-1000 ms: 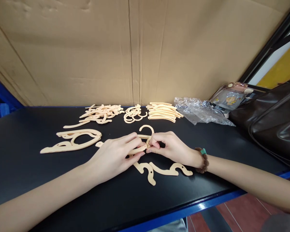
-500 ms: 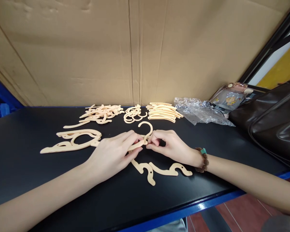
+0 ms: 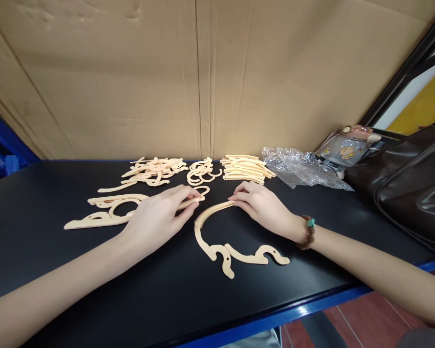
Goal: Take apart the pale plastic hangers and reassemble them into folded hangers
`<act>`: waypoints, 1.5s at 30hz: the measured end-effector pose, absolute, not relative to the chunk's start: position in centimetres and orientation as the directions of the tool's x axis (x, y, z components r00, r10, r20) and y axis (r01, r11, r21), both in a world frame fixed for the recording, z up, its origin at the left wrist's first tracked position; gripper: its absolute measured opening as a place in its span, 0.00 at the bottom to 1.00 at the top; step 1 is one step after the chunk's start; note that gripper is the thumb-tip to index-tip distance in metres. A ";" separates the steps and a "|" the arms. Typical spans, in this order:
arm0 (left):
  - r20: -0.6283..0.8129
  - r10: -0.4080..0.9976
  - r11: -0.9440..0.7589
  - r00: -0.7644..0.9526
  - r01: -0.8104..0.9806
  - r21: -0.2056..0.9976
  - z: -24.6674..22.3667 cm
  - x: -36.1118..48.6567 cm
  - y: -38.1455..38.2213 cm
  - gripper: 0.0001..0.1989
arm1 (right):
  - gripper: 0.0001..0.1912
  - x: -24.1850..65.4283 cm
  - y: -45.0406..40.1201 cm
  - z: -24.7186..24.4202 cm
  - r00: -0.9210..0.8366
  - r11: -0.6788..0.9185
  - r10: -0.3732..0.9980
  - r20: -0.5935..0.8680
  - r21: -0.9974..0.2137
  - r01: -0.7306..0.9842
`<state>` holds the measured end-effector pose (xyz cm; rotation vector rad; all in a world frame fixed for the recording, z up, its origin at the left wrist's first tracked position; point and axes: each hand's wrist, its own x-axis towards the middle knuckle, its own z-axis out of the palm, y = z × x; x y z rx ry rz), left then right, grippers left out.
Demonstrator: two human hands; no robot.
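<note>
Near the centre of the frame, your left hand [image 3: 161,212] pinches a pale strip [image 3: 187,204] between thumb and fingers; a small hook [image 3: 205,189] shows at the strip's far end. Your right hand [image 3: 264,207], right of centre, has its fingertips bunched at the upper end of a curved slat [image 3: 214,209]; you may be gripping or merely touching it, cannot tell which.

Below the slat on the black counter [image 3: 130,304]: a curved arm [image 3: 203,243] meeting the slat's lower end, and a second notched arm [image 3: 248,257] just beside it, lower right of centre. At left, a folded frame [image 3: 94,221] lies partly behind your left hand.

Along the counter's back edge, left to right: a tangled heap of notched pieces [image 3: 155,169], a cluster of hooks [image 3: 200,175], a stack of slats [image 3: 244,166], then clear plastic wrapping [image 3: 300,166]. A dark bag [image 3: 395,179] sits at the right edge of the frame.
</note>
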<state>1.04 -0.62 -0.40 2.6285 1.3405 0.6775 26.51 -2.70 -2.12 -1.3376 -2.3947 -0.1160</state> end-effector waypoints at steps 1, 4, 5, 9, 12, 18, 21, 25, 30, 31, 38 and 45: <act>0.297 0.816 -0.577 0.495 0.724 0.379 -0.5 1.1 -0.5 0.14 | 0.13 26.6 -2.7 -2.1 -0.469 0.530 0.799 0.377 -0.072 0.845; 0.182 0.868 -0.481 0.462 0.689 0.542 -0.7 1.1 -0.3 0.15 | 0.20 26.8 -2.7 -2.2 -0.471 0.502 0.795 0.381 0.023 0.865; 0.156 0.880 -0.454 0.449 0.694 0.559 -0.7 1.1 -0.2 0.16 | 0.22 26.8 -2.7 -2.2 -0.478 0.504 0.790 0.384 0.036 0.863; 0.094 0.895 -0.400 0.436 0.694 0.598 -0.8 1.0 0.3 0.21 | 0.22 26.4 -3.1 -2.0 -0.590 0.635 0.712 0.381 0.011 0.773; 0.049 0.879 -0.397 0.474 0.673 0.624 -0.8 0.8 0.9 0.23 | 0.17 25.7 -3.7 -1.7 -0.678 0.736 0.642 0.358 -0.042 0.675; -0.136 0.859 -0.227 0.494 0.605 0.764 0.1 0.5 1.0 0.22 | 0.13 25.4 -3.9 -1.4 -0.661 0.722 0.669 0.340 -0.085 0.686; -0.195 0.848 -0.133 0.493 0.554 0.822 0.6 0.4 0.8 0.18 | 0.13 25.3 -3.6 -1.5 -0.642 0.702 0.695 0.322 -0.112 0.704; -0.212 0.810 -0.111 0.547 0.496 0.861 0.7 0.5 0.5 0.14 | 0.13 25.2 -3.5 -1.8 -0.558 0.642 0.754 0.346 -0.206 0.739; -0.191 0.796 -0.136 0.575 0.477 0.868 0.7 0.7 0.2 0.14 | 0.15 25.3 -3.7 -2.1 -0.464 0.570 0.809 0.362 -0.288 0.769; -0.185 0.798 -0.143 0.573 0.480 0.866 0.7 0.8 0.2 0.14 | 0.16 25.3 -3.8 -2.1 -0.449 0.555 0.818 0.359 -0.289 0.780; -0.158 0.834 -0.141 0.529 0.481 0.865 0.2 0.8 0.4 0.21 | 0.12 25.2 -4.0 -1.7 -0.387 0.501 0.858 0.339 -0.382 0.777; -0.138 0.818 -0.187 0.559 0.486 0.854 0.7 0.9 0.1 0.16 | 0.12 25.2 -3.9 -1.5 -0.431 0.532 0.840 0.328 -0.344 0.774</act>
